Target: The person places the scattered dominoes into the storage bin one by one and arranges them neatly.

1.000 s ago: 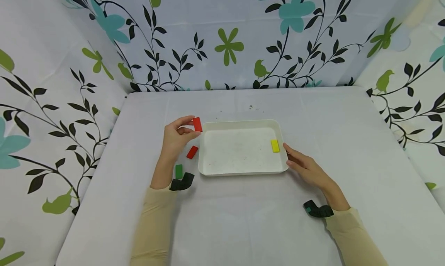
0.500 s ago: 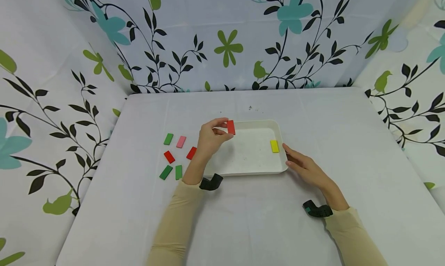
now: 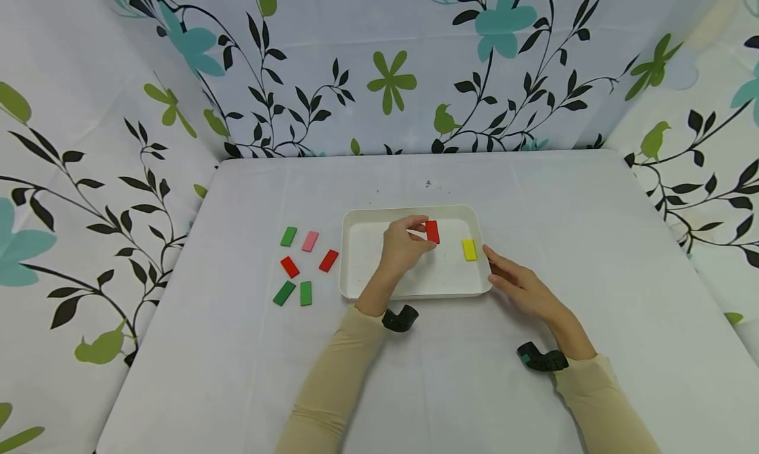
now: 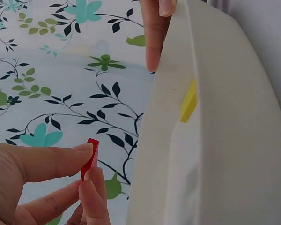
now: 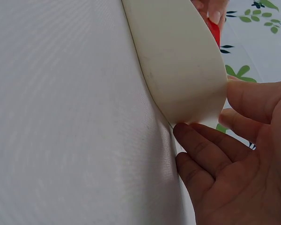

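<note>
Rightward and a touch nearer since the earlier frame: left hand (image 3: 406, 246), now over the right half of the tray (image 3: 450, 279), red block (image 3: 432, 232) along for the ride. Unchanged at the other end: right hand (image 3: 524, 286), still up against the tray's right wall, fingers fairly straight, touching rather than wrapped round. Back to the left, and a neat pinch there, red block between thumb and fingertips, held above the tray, just left of the yellow block (image 3: 470, 250) and apart from it. Exact tilt of the red block hard to call.

Now for doing this carry well: keep the pinch firm but light, probably plenty for so small a piece. Steer the knuckles wide of the yellow block, easily nudged by the look of it. Carry the wrist strap (image 3: 400, 318) high over the near rim, likeliest snag on this line. Let the right hand simply brace, no shove, no tipping of the tray.

And over on the surface (image 3: 450, 375), left of the tray: two other red blocks (image 3: 329, 261), three green blocks (image 3: 306, 294) and a pink block (image 3: 310, 241), scattered, all apart from one another.
</note>
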The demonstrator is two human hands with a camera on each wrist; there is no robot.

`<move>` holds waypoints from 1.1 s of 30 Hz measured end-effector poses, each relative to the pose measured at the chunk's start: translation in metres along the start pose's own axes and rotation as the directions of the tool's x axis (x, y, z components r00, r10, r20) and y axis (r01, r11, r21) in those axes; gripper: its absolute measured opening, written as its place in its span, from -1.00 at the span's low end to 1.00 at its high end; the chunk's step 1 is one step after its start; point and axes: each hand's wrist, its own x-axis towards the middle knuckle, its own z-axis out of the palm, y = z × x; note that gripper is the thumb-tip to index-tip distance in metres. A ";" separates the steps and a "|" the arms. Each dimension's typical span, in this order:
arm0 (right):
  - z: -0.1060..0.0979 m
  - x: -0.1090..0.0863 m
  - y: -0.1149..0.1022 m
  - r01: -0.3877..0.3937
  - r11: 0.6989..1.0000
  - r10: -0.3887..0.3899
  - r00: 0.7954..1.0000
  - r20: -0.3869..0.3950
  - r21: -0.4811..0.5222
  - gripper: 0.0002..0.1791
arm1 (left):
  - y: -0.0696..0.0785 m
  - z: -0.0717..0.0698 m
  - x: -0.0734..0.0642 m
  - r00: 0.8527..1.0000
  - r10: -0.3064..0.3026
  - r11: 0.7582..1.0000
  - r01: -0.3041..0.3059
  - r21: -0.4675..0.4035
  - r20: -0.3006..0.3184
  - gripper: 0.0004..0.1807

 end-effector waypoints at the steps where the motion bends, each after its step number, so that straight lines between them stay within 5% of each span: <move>1: 0.000 0.000 0.000 -0.004 1.000 0.004 1.000 -0.002 -0.004 -0.35 | 0.000 0.004 0.000 1.000 -0.009 1.000 0.009 0.008 0.000 -0.46; 16: 0.000 0.001 -0.002 -0.035 0.999 0.034 0.999 -0.008 -0.030 -0.35 | -0.002 0.050 0.008 0.998 -0.063 0.973 0.063 0.224 -0.011 -0.52; 22: 0.000 0.000 -0.002 0.000 1.000 0.000 1.000 -0.011 -0.018 -0.35 | 0.000 0.058 0.007 0.996 -0.089 0.960 0.085 0.267 0.003 -0.52; 33: -0.001 -0.001 0.000 0.020 1.000 -0.020 1.000 -0.001 0.008 -0.34 | -0.008 0.068 0.010 0.998 -0.050 0.938 0.035 0.345 0.033 -0.53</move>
